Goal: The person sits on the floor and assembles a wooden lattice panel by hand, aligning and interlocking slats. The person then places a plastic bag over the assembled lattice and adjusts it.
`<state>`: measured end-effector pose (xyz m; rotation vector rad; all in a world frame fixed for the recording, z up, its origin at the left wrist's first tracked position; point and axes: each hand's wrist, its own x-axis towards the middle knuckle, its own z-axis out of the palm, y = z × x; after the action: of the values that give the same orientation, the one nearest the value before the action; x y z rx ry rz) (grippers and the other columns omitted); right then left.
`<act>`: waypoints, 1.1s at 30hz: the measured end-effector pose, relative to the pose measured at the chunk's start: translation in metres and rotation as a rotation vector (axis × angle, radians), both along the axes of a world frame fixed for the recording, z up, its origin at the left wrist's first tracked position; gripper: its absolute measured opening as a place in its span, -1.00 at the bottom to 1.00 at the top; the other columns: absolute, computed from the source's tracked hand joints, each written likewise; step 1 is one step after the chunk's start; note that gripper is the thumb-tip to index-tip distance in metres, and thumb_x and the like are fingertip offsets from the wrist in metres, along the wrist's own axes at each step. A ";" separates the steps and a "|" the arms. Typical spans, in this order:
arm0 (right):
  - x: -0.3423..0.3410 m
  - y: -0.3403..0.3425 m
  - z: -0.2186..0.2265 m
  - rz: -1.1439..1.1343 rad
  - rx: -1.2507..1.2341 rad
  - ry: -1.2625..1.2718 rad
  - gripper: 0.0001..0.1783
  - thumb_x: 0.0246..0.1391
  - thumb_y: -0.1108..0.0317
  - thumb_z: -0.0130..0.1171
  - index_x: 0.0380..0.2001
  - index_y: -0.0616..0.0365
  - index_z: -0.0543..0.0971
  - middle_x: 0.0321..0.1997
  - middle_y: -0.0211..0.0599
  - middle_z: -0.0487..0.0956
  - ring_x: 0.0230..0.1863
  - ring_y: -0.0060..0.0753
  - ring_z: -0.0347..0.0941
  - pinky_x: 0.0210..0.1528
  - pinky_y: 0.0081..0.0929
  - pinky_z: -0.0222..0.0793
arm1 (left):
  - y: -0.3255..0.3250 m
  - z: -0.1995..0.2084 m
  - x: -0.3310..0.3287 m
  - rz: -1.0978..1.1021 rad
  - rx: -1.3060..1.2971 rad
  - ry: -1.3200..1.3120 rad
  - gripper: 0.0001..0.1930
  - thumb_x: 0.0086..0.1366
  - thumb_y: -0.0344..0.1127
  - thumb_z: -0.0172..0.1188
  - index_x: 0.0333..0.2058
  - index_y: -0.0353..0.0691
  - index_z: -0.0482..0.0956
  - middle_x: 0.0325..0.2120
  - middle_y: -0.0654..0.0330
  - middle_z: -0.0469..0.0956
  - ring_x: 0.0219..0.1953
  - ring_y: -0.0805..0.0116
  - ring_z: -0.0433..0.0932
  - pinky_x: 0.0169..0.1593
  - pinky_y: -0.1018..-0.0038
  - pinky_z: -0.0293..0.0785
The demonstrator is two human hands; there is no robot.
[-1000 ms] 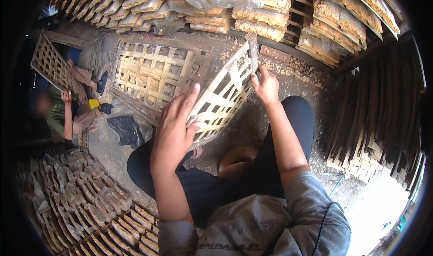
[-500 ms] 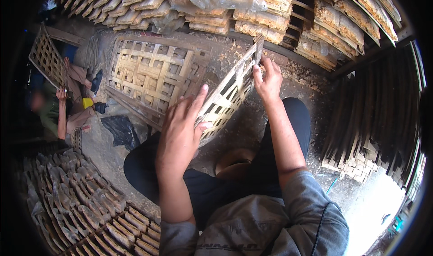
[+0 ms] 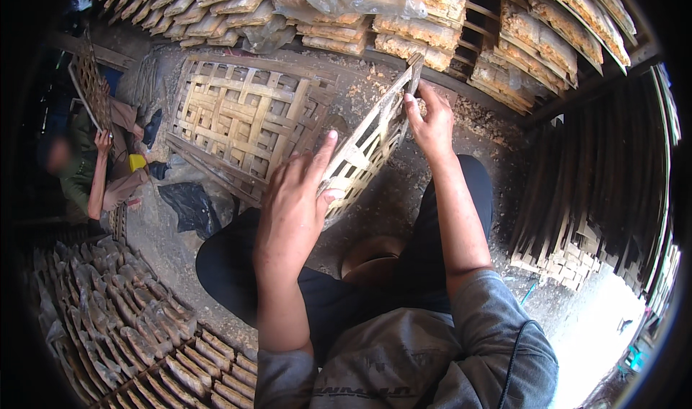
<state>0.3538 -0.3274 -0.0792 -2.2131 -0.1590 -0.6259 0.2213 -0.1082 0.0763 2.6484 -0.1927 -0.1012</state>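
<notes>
A woven bamboo tray (image 3: 358, 180) with a wooden frame stands tilted on its edge between my knees. My left hand (image 3: 292, 203) is closed over its near side, thumb on the right face and fingers stretched along the left. At the far upper corner, my right hand (image 3: 433, 126) grips the wooden frame between thumb and fingers. Left of it, a second woven bamboo tray (image 3: 234, 113) lies on the floor. The tray's lower edge is partly hidden behind my left hand.
Stacked slabs of pale, crumbly material (image 3: 404, 27) line the back. More slabs in rows (image 3: 122, 308) stand at lower left. On the right lean several dark slats (image 3: 591, 185). A co-worker (image 3: 90, 167) at the left holds another bamboo tray (image 3: 90, 91). A black plastic sheet (image 3: 189, 208) lies nearby.
The co-worker's tray has swung to the right and shows more edge-on. My hands and the tray between them have shifted only slightly.
</notes>
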 end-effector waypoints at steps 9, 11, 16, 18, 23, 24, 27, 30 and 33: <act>-0.001 -0.001 -0.009 0.043 -0.064 0.086 -0.42 0.02 0.31 0.22 0.14 0.24 0.42 0.04 0.04 0.55 0.09 0.11 0.44 0.22 -0.12 0.25 | 0.001 -0.002 0.001 -0.002 -0.020 -0.026 -0.21 0.14 -0.47 0.24 0.35 0.05 0.17 -0.12 0.04 0.46 -0.02 -0.01 0.43 0.12 0.16 0.35; -0.004 0.001 -0.012 0.051 0.013 0.063 -0.42 0.04 0.32 0.20 0.15 0.23 0.41 0.06 0.05 0.54 0.10 0.08 0.45 0.22 -0.14 0.26 | 0.000 0.000 -0.001 0.016 -0.001 0.005 -0.21 0.14 -0.47 0.25 0.35 0.05 0.17 -0.13 0.04 0.46 -0.02 -0.01 0.43 0.12 0.17 0.35; -0.005 0.004 -0.011 0.091 0.326 0.146 -0.45 0.16 0.26 0.11 0.19 0.24 0.39 -0.05 0.12 0.55 0.03 0.09 0.48 0.15 -0.12 0.32 | 0.001 -0.005 -0.001 -0.006 -0.018 -0.036 -0.21 0.14 -0.46 0.25 0.34 0.06 0.18 -0.12 0.05 0.45 -0.01 0.00 0.43 0.13 0.17 0.35; -0.003 0.005 -0.009 0.067 0.270 0.144 -0.51 0.23 0.20 0.07 0.15 0.25 0.43 -0.11 0.11 0.57 -0.01 0.10 0.48 0.07 -0.11 0.37 | 0.001 -0.004 -0.001 0.000 -0.012 -0.026 -0.22 0.14 -0.46 0.25 0.34 0.06 0.18 -0.11 0.05 0.45 0.00 0.00 0.43 0.13 0.17 0.34; 0.000 0.007 -0.011 -0.020 -0.042 -0.001 -0.59 0.23 0.25 0.09 0.07 0.23 0.47 -0.10 0.04 0.60 -0.02 0.03 0.52 0.04 -0.18 0.40 | 0.001 -0.002 0.000 0.012 -0.006 -0.007 -0.21 0.14 -0.45 0.25 0.34 0.07 0.18 -0.11 0.04 0.45 0.02 0.00 0.42 0.14 0.16 0.33; 0.001 0.007 -0.012 -0.023 -0.039 0.004 -0.60 0.22 0.26 0.09 0.07 0.23 0.46 -0.10 0.05 0.60 -0.03 0.06 0.51 0.03 -0.16 0.39 | 0.001 -0.002 0.001 0.013 -0.002 -0.010 -0.21 0.15 -0.44 0.25 0.35 0.07 0.18 -0.11 0.04 0.45 0.02 0.00 0.42 0.14 0.16 0.33; 0.004 0.010 -0.015 -0.033 -0.041 0.006 -0.58 0.18 0.27 0.11 0.06 0.24 0.45 -0.14 0.05 0.58 -0.05 0.10 0.48 0.05 -0.10 0.36 | 0.001 -0.003 0.001 0.013 0.006 -0.020 -0.22 0.15 -0.44 0.25 0.35 0.06 0.17 -0.11 0.04 0.45 0.01 -0.01 0.42 0.14 0.17 0.33; 0.004 0.013 -0.017 -0.038 -0.048 0.006 -0.54 0.14 0.26 0.15 0.06 0.26 0.43 -0.16 0.07 0.55 -0.05 0.09 0.44 0.12 -0.08 0.29 | 0.001 -0.003 0.001 0.010 0.006 -0.027 -0.22 0.15 -0.44 0.25 0.35 0.05 0.18 -0.11 0.04 0.45 0.01 -0.01 0.43 0.14 0.17 0.33; 0.004 0.014 -0.018 -0.044 -0.042 0.047 -0.53 0.13 0.28 0.14 0.08 0.26 0.41 -0.12 0.06 0.53 -0.01 0.08 0.43 0.14 -0.08 0.27 | 0.002 -0.004 0.002 0.007 0.000 -0.024 -0.22 0.14 -0.43 0.26 0.35 0.05 0.18 -0.11 0.04 0.45 0.00 0.00 0.43 0.14 0.17 0.33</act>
<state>0.3574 -0.3138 -0.0969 -2.2749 -0.1000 -0.5987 0.2232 -0.1064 0.0721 2.6515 -0.1920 -0.0670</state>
